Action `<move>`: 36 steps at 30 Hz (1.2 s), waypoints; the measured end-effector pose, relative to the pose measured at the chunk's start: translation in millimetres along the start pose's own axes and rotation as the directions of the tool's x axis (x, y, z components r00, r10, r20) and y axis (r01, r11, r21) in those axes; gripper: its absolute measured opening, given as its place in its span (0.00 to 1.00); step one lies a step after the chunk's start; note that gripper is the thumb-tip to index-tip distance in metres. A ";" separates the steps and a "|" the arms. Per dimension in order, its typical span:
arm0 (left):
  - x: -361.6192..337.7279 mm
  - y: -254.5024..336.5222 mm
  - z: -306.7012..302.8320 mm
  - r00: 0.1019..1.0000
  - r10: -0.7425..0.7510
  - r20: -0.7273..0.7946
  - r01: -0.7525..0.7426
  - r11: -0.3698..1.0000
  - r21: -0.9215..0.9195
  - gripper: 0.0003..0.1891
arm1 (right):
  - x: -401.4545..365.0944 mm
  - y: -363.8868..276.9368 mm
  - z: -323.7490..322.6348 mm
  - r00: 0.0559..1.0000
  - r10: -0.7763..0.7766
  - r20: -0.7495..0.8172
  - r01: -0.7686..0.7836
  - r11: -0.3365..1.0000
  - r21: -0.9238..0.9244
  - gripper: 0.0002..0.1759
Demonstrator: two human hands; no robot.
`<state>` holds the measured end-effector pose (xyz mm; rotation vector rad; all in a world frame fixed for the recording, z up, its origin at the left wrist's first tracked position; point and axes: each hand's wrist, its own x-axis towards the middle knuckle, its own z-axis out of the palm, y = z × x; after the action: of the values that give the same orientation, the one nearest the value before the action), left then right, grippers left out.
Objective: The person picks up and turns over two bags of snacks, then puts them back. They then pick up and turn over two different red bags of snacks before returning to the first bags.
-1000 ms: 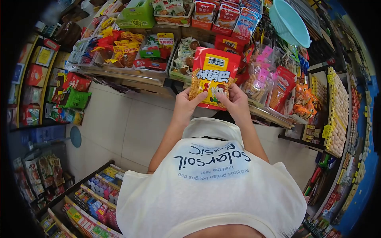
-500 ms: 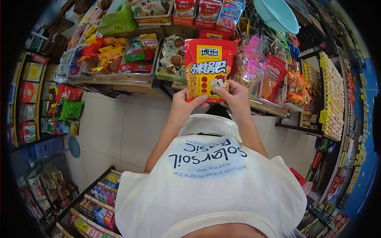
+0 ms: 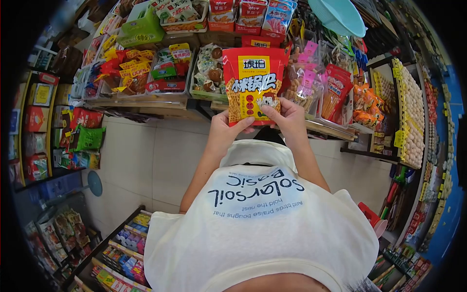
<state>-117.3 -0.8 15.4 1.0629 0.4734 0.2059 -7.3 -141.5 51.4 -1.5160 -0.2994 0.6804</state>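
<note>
A red and yellow snack bag (image 3: 254, 80) with a cartoon figure is held upright in front of the display shelf. My left hand (image 3: 230, 127) grips its lower left corner, the thumb lying on the front. At the lower right corner my right hand (image 3: 288, 119) pinches the bag, thumb on the front and the other fingers partly hidden behind. Directly behind the bag are a clear bin of wrapped snacks (image 3: 210, 73) and a plastic pack of snacks with pink labels (image 3: 304, 82).
A wooden display edge (image 3: 151, 103) runs across beyond my hands. Egg trays (image 3: 411, 117) stand at the right, and a turquoise basket (image 3: 338, 18) sits at the top. Shelves with packets (image 3: 36, 124) line the left; a low rack (image 3: 121, 248) is at the lower left.
The bag stays in both hands and looks slightly shifted left with its top tilted a little. The surroundings have shifted slightly in the view.
</note>
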 end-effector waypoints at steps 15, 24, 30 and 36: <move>1.1 -0.6 -2.3 1.000 0.008 0.000 -0.008 1.000 0.014 0.14 | 0.9 2.5 1.5 1.000 0.011 -0.013 -0.011 1.000 -0.020 0.17; -1.6 0.9 -4.3 1.000 -0.002 0.008 0.002 1.000 0.016 0.15 | 0.0 3.1 4.5 1.000 0.021 -0.018 -0.021 0.999 -0.028 0.17; -1.9 0.6 -5.2 1.000 0.013 0.008 -0.013 1.000 0.004 0.15 | 0.4 2.3 5.8 1.000 0.018 -0.010 -0.018 1.000 -0.010 0.16; -1.3 0.2 -6.0 1.000 0.011 0.016 -0.012 1.000 0.013 0.15 | -0.1 1.6 5.7 1.000 0.015 -0.007 -0.015 1.000 -0.008 0.17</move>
<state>-121.2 3.6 13.5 1.0795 0.4550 0.2047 -11.0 -137.1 50.2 -1.5296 -0.2859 0.6859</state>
